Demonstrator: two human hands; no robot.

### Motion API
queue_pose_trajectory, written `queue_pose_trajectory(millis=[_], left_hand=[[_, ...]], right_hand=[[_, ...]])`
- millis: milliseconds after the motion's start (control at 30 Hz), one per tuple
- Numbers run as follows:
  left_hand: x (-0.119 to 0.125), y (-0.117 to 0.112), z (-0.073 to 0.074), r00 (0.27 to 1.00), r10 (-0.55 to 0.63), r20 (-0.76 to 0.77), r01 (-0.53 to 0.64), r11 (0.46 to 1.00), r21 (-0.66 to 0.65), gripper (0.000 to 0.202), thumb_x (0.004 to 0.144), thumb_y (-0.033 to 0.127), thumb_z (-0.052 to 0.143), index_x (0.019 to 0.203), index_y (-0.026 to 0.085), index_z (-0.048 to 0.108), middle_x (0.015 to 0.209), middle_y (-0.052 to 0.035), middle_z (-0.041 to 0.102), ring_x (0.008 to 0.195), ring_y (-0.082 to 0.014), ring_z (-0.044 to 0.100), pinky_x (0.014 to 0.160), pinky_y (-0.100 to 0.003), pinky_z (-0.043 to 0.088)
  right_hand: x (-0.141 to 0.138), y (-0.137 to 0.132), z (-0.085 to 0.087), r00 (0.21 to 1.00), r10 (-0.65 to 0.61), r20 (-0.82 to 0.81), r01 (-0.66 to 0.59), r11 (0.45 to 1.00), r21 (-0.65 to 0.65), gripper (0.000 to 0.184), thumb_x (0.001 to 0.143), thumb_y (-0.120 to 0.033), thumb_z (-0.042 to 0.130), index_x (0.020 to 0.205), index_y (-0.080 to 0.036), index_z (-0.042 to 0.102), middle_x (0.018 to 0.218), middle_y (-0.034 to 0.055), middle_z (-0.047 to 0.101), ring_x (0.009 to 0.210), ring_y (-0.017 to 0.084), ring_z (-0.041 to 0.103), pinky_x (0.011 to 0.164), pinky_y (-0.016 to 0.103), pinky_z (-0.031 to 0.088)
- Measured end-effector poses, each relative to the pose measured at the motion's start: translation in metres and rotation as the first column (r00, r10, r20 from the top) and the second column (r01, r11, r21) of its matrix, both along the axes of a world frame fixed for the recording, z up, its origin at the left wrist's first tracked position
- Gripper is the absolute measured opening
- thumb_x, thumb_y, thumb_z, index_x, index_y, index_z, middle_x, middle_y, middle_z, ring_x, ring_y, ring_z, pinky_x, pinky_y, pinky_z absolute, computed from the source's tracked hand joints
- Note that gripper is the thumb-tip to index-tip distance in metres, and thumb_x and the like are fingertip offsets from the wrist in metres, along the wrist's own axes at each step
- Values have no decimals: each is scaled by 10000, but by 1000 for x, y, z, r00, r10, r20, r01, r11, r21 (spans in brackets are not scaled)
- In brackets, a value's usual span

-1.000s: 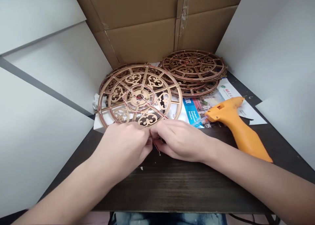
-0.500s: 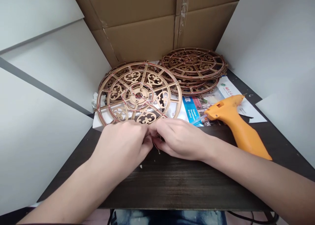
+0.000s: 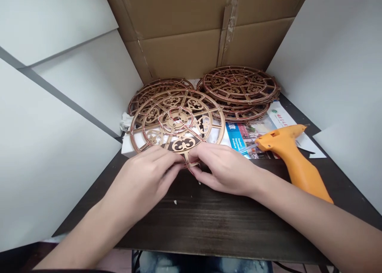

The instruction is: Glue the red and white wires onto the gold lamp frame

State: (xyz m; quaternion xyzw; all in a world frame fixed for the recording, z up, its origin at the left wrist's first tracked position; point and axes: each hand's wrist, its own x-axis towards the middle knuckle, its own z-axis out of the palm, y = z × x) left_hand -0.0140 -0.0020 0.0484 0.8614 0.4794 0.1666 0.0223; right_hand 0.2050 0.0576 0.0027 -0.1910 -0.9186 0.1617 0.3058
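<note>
A round gold openwork frame (image 3: 183,145), with scrolled ornaments and thin red and white wires over its hub, leans tilted toward me with its near rim low. My left hand (image 3: 152,165) pinches that rim at the front, just left of a spoke. Close beside it, my right hand (image 3: 222,167) is closed on the same rim, thumb below and fingers above. A bit of red wire shows between the two hands. The fingertips are partly hidden, so I cannot tell whether they also grip the wire.
Similar frames lie stacked at the back right (image 3: 238,102) and back left (image 3: 159,84). An orange glue gun (image 3: 294,157) rests at the right, partly on a brochure (image 3: 235,139). Crumpled tissue (image 3: 125,121) sits at left. Cardboard (image 3: 179,54) and white panels enclose the dark table (image 3: 209,221).
The frame has tilted lower and farther back, uncovering more of the left stack. My hands have parted slightly along its rim. The whole view has shifted a little.
</note>
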Motion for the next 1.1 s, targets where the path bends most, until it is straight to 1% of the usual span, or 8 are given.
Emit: queue_pose_trajectory(millis=[100, 200, 300, 433, 500, 567, 767, 1100], left_hand=[[-10, -7, -4, 999, -17, 36, 14, 995, 100, 151, 972, 190, 630, 1118, 202, 668, 1098, -25, 732, 1017, -182, 654, 934, -346, 539], [-21, -12, -11, 999, -42, 0, 41, 972, 229, 278, 896, 137, 718, 1161, 186, 652, 1175, -64, 719, 1088, -222, 644, 1011, -408, 537], [-31, -13, -22, 996, -76, -36, 84, 939, 333, 356, 847, 129, 767, 1178, 179, 647, 1171, -88, 727, 1115, -258, 646, 1013, -441, 551], [-37, -10, -34, 989, -142, -34, 143, 903, 405, 367, 812, 90, 782, 1148, 173, 659, 1126, -94, 747, 1091, -261, 666, 948, -417, 586], [-38, -8, -38, 987, -159, -29, 156, 895, 417, 361, 808, 64, 773, 1131, 182, 662, 1109, -84, 758, 1077, -261, 673, 907, -407, 591], [-37, -8, -41, 988, -157, -6, 146, 902, 407, 349, 818, 47, 756, 1120, 192, 661, 1098, -72, 767, 1074, -253, 672, 892, -400, 584], [-34, -9, -45, 989, -89, 115, 42, 934, 356, 294, 851, 67, 709, 1093, 227, 663, 1059, -32, 783, 1038, -215, 685, 912, -390, 549], [-34, -7, -46, 989, -116, 94, 79, 939, 334, 301, 864, 40, 688, 1094, 230, 645, 1036, -27, 775, 1021, -216, 660, 896, -396, 520]], right_hand=[[1, -1, 1, 1000, -2, 2, 2, 999, 35, 54, 981, -171, 550, 1031, -173, 531, 896, 45, 667, 794, 166, 623, 717, 294, 504], [1, -1, 1, 1000, -2, -7, 2, 998, 59, 69, 989, -176, 538, 1056, -161, 541, 902, 50, 672, 799, 165, 621, 727, 299, 513], [1, -1, 2, 1000, -2, -1, 2, 998, 68, 85, 997, -181, 519, 1075, -158, 544, 913, 56, 679, 791, 164, 616, 724, 304, 516], [0, -1, 3, 1000, -3, 23, 1, 997, 79, 107, 986, -172, 533, 1086, -141, 555, 898, 55, 671, 789, 168, 610, 719, 310, 514], [-1, -1, 4, 1000, 0, 23, -2, 995, 97, 110, 981, -165, 542, 1085, -134, 564, 891, 53, 669, 788, 168, 609, 718, 309, 511], [-1, -1, 4, 1000, 1, 16, -3, 992, 125, 116, 980, -159, 545, 1090, -131, 570, 889, 52, 669, 781, 167, 605, 711, 306, 507], [0, -1, 4, 1000, -3, 16, 0, 985, 173, 114, 987, -164, 521, 1093, -149, 563, 883, 56, 673, 794, 175, 606, 717, 311, 509], [0, -1, 2, 1000, -8, 30, 1, 976, 218, 119, 994, -172, 504, 1088, -141, 572, 873, 62, 663, 770, 176, 575, 702, 314, 489]])
